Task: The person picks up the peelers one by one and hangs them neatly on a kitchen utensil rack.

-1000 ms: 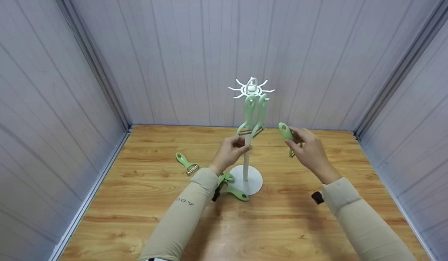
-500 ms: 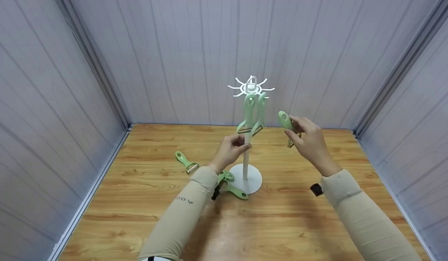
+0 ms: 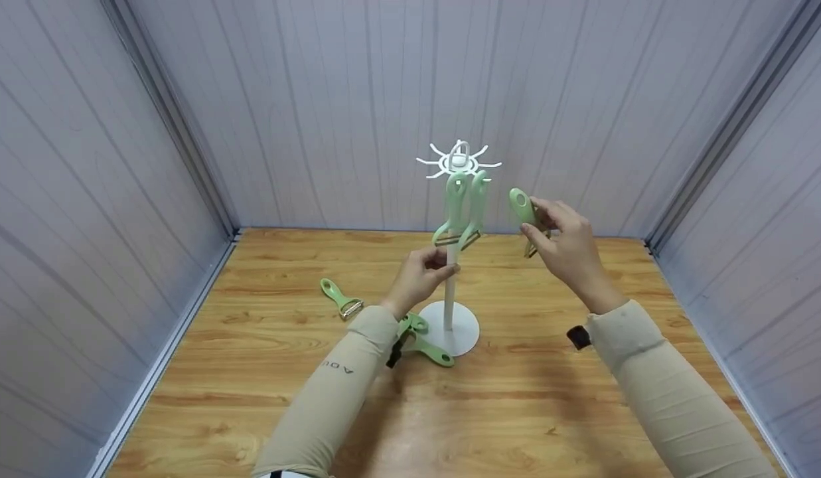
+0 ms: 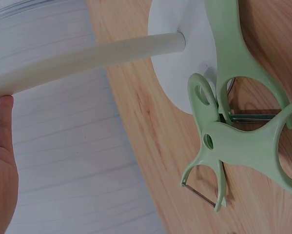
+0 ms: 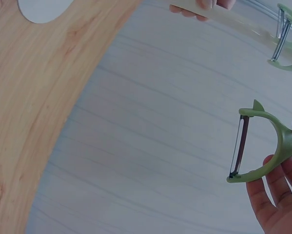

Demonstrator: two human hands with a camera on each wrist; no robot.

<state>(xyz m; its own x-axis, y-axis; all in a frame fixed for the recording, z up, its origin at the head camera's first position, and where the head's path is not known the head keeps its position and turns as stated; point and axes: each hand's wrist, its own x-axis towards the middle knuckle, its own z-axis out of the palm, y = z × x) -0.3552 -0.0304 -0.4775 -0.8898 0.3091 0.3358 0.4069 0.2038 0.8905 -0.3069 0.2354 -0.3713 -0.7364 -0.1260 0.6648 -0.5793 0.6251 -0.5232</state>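
Observation:
My left hand (image 3: 417,279) grips the white pole (image 3: 450,299) of a hook stand, below two green peelers (image 3: 455,206) that hang side by side from its hooks. To the right of the stand, my right hand (image 3: 568,242) pinches another green peeler (image 3: 522,206) between thumb and fingers, its holed handle end up and its blade down. In the right wrist view that peeler's blade (image 5: 239,146) faces left, clear of the stand. The ring of white hooks (image 3: 458,162) tops the pole, level with or slightly above the held peeler.
Several green peelers (image 4: 243,141) lie overlapping by the stand's round white base (image 3: 466,332), partly behind my left forearm in the head view. A separate peeler (image 3: 342,299) lies farther left on the wooden table (image 3: 251,372). Pale panel walls enclose the back and sides.
My right hand has risen with its peeler, drawing level with the hanging peelers. The left hand stays on the pole.

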